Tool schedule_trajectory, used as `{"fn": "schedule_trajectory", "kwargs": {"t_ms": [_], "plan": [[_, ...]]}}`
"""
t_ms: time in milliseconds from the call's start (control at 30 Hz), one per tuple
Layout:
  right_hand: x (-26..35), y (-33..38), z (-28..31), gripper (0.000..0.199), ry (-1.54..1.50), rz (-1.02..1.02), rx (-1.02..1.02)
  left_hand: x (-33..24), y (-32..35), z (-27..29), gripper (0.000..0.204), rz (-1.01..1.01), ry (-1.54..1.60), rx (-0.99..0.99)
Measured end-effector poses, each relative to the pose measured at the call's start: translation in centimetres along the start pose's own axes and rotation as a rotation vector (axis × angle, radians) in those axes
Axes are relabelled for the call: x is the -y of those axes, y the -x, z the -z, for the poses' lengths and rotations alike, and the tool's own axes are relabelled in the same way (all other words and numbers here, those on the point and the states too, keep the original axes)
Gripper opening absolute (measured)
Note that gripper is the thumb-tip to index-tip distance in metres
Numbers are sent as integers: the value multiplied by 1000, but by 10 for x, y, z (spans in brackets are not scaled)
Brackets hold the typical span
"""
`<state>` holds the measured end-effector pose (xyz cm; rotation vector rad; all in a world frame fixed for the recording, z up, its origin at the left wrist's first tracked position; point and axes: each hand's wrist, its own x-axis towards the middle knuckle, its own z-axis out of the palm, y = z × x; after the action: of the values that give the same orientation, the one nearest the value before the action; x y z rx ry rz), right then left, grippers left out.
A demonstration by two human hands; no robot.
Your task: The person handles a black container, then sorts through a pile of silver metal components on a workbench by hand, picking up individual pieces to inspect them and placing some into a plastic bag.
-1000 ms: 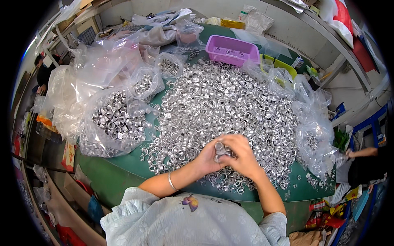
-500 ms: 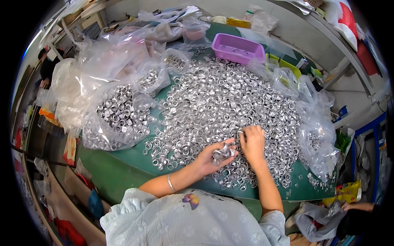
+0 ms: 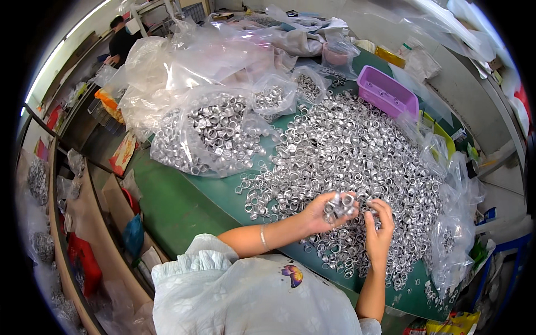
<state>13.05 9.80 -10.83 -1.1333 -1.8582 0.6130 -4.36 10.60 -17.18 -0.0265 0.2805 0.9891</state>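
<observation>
A wide heap of silver metal rings [image 3: 357,151] covers much of the green tabletop. My left hand [image 3: 316,216] is palm up over the heap's near edge, fingers curled round a small bunch of silver rings [image 3: 339,206]. Just right of it, my right hand [image 3: 381,230] hovers over the heap with thumb and forefinger tips close together. Whether a ring sits between those tips is hard to make out against the rings behind.
Clear plastic bags of rings [image 3: 195,137] stand left of the heap. Beyond it sit a purple basin [image 3: 388,92] and a green tray [image 3: 445,135]. Crumpled plastic bags [image 3: 452,223] line the right side. Another person [image 3: 124,42] is at the far left.
The whole view has swung left, so the table appears shifted right. My right hand's fingertips have come together near the left hand, which still holds its rings.
</observation>
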Motion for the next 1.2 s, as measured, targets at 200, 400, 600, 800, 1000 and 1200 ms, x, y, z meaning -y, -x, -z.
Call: {"fn": "schedule_trajectory", "kwargs": {"t_ms": [200, 400, 600, 800, 1000, 1200], "plan": [[-12, 17, 11, 11, -54, -103, 127, -112, 58, -19, 24, -771, -317, -210], [-6, 18, 6, 12, -90, -143, 188, -279, 113, 1, 33, -1444, -1657, -1386], [-23, 8, 6, 13, -60, -169, 299, -315, 126, 41, 43, -1147, -2295, -1740], [-55, -42, 18, 14, 130, -164, 94, -292, 111, 21, 44, -1086, -2307, -1626], [-90, -109, -39, 27, 805, 179, -78, -219, 69, 3, 34, -1525, -2275, -1154], [-101, -117, -45, 19, 931, 220, 5, -113, 7, -14, 28, -1358, -2150, -478]]}}
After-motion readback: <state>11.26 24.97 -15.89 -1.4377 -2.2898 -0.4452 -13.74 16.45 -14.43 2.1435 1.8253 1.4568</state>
